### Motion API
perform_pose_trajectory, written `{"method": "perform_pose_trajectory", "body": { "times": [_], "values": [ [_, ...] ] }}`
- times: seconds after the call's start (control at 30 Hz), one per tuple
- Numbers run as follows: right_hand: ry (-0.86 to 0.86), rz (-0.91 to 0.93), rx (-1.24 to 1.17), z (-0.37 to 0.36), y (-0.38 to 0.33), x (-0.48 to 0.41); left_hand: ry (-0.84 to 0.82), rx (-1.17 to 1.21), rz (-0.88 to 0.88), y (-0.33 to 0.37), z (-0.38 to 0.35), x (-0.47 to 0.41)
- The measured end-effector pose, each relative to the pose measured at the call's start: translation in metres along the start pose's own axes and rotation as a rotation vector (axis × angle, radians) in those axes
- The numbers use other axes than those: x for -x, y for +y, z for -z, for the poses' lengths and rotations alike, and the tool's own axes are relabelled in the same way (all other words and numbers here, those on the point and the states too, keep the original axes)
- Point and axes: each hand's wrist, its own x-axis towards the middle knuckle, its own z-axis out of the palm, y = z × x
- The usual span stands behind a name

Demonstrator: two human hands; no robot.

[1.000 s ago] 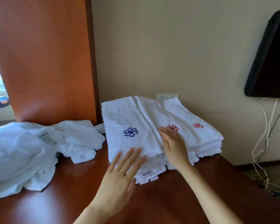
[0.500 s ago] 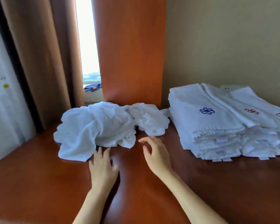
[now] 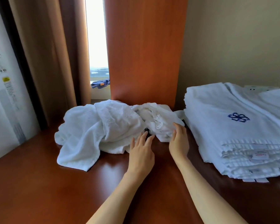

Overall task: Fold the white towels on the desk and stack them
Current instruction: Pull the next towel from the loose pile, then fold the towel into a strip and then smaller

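bare forearms, no sleeves, left hand (image 3: 141, 153), right hand (image 3: 179, 143)

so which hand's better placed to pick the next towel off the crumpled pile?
Right. The right hand already touches the crumpled towel at its near edge; the left hand lies flat on the desk, just short of the pile.

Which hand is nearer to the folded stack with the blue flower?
Right. The right hand is at the crumpled towels, just left of the folded stack; the left hand is farther left.
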Motion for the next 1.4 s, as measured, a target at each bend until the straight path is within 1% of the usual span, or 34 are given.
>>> {"method": "perform_pose_trajectory", "body": {
  "times": [0.1,0.17,0.23,0.33,0.4,0.43,0.5,0.53,0.57,0.67,0.7,0.73,0.8,0.87,0.97,1.03,1.1,1.2,1.27,1.3,1.37,1.4],
  "values": [
    [-0.043,-0.030,-0.002,-0.007,0.011,-0.015,0.035,0.117,0.004,-0.002,-0.012,-0.011],
    [-0.137,-0.054,0.041,-0.012,0.015,-0.019,0.062,0.176,0.023,-0.009,-0.016,-0.013],
    [-0.255,-0.067,0.075,-0.016,0.017,-0.022,0.065,0.195,0.028,-0.013,-0.020,-0.012],
    [-0.320,-0.158,0.079,-0.018,0.020,-0.030,0.038,0.171,-0.030,-0.014,-0.024,-0.013],
    [-0.283,-0.188,0.062,-0.017,0.021,-0.031,-0.003,0.164,-0.097,-0.015,-0.027,-0.013],
    [-0.223,-0.170,0.094,-0.018,0.021,-0.030,-0.029,0.161,-0.128,-0.016,-0.028,-0.013],
    [-0.041,-0.107,0.157,-0.019,0.019,-0.028,-0.068,0.148,-0.173,-0.016,-0.031,-0.012],
    [0.038,-0.105,0.111,-0.019,0.019,-0.027,-0.077,0.142,-0.185,-0.016,-0.031,-0.012],
    [0.099,-0.157,-0.029,-0.018,0.018,-0.026,-0.079,0.139,-0.191,-0.016,-0.031,-0.012],
    [0.224,-0.458,-0.674,-0.005,0.011,-0.025,-0.093,0.144,-0.189,-0.014,-0.029,-0.012],
    [0.270,-0.505,-0.812,0.001,0.009,-0.026,-0.109,0.134,-0.196,-0.014,-0.028,-0.012],
    [0.289,-0.520,-0.893,0.006,0.008,-0.025,-0.126,0.109,-0.211,-0.014,-0.027,-0.012],
    [0.237,-0.492,-0.934,0.013,0.004,-0.021,-0.134,0.001,-0.260,-0.013,-0.026,-0.011],
    [0.122,-0.428,-0.874,0.020,0.003,-0.014,-0.125,-0.088,-0.263,-0.010,-0.025,-0.012],
    [-0.054,-0.288,-0.622,0.039,0.004,-0.004,-0.075,-0.153,-0.130,-0.008,-0.023,-0.015],
    [-0.211,-0.277,-0.429,0.053,0.005,0.002,-0.056,-0.216,-0.027,-0.012,-0.022,-0.019],
    [-0.335,-0.251,-0.293,0.066,0.006,0.012,-0.053,-0.226,0.039,-0.017,-0.020,-0.023],
    [-0.463,-0.100,-0.171,0.095,0.008,0.033,0.047,-0.196,0.014,-0.020,-0.010,-0.022],
    [-0.565,-0.021,-0.038,0.123,0.015,0.048,0.138,-0.175,0.034,-0.024,-0.003,-0.021],
    [-0.607,0.021,0.020,0.139,0.019,0.056,0.156,-0.176,0.056,-0.025,0.001,-0.019],
    [-0.656,0.084,0.062,0.171,0.029,0.070,0.179,-0.157,0.092,-0.025,0.007,-0.014],
    [-0.670,0.080,0.043,0.186,0.033,0.077,0.186,-0.145,0.105,-0.023,0.010,-0.011]
  ]
}}
